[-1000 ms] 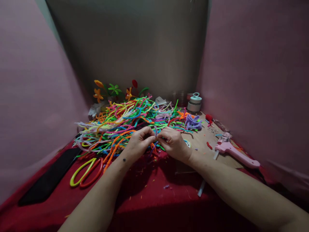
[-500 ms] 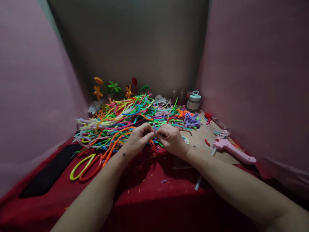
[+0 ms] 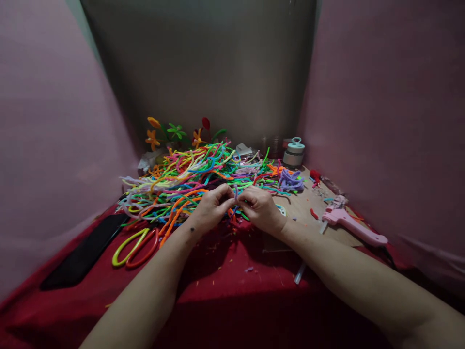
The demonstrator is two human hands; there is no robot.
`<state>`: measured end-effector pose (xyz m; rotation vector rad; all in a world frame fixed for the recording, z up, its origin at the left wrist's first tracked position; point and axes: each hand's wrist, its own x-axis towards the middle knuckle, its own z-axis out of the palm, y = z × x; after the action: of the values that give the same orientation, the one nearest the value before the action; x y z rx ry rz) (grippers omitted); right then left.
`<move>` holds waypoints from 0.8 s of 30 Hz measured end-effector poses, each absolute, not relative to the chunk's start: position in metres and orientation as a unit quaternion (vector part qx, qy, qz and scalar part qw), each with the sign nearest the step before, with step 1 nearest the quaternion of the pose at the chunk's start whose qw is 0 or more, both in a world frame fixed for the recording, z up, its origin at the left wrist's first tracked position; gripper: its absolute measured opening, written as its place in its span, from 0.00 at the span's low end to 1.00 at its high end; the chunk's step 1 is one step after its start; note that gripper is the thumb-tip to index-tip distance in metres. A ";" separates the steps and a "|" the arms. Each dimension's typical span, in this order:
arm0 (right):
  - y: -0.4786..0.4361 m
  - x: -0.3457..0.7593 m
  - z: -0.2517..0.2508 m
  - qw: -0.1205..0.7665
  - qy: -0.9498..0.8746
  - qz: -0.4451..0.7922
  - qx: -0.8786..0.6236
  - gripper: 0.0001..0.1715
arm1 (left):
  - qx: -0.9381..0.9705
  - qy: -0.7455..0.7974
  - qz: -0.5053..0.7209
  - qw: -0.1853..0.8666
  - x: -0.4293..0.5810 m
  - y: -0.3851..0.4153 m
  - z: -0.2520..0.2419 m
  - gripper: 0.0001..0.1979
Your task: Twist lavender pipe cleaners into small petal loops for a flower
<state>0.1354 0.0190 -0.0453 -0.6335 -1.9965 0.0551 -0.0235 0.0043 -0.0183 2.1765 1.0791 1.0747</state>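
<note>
A short purple pipe cleaner (image 3: 236,192) stands up between my fingertips. My left hand (image 3: 215,206) pinches it from one side, and my right hand (image 3: 259,208) closes on it from the other, the two hands nearly touching. The lower part of the piece is mostly hidden by my fingers. Just behind my hands spreads a big heap of pipe cleaners (image 3: 189,169) in many colours. A bundle of purple pipe cleaners (image 3: 290,179) lies to the right of the heap.
Scissors (image 3: 131,247) with yellow and red handles and a black flat case (image 3: 83,254) lie at left. A pink glue gun (image 3: 354,225) rests on brown cardboard (image 3: 303,206) at right. Behind stand pipe-cleaner flowers (image 3: 152,139) and a lidded jar (image 3: 294,152). Red cloth (image 3: 232,291) covers the table.
The whole view has shifted slightly, so everything sits a little further right. My hands keep their pinch on the purple pipe cleaner, with hardly any change between them.
</note>
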 end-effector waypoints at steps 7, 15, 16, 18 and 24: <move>0.019 0.135 -0.047 0.496 -0.825 0.031 -0.268 0.10 | 0.817 0.386 0.376 0.203 -0.023 0.004 -0.019 0.05; 0.018 0.135 -0.045 0.499 -0.822 0.027 -0.271 0.10 | 0.824 0.384 0.371 0.188 -0.023 0.003 -0.017 0.04; 0.018 0.135 -0.045 0.499 -0.822 0.026 -0.272 0.10 | 0.825 0.384 0.371 0.186 -0.023 0.003 -0.017 0.04; 0.018 0.135 -0.045 0.497 -0.823 0.024 -0.274 0.10 | 0.827 0.382 0.369 0.187 -0.023 0.003 -0.017 0.04; 0.019 0.136 -0.047 0.497 -0.822 0.036 -0.275 0.08 | 0.819 0.384 0.373 0.205 -0.023 0.003 -0.016 0.06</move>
<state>0.1356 0.0188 -0.0465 -0.6670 -1.9908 0.0877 -0.0226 0.0027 -0.0163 2.2841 1.0708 1.0389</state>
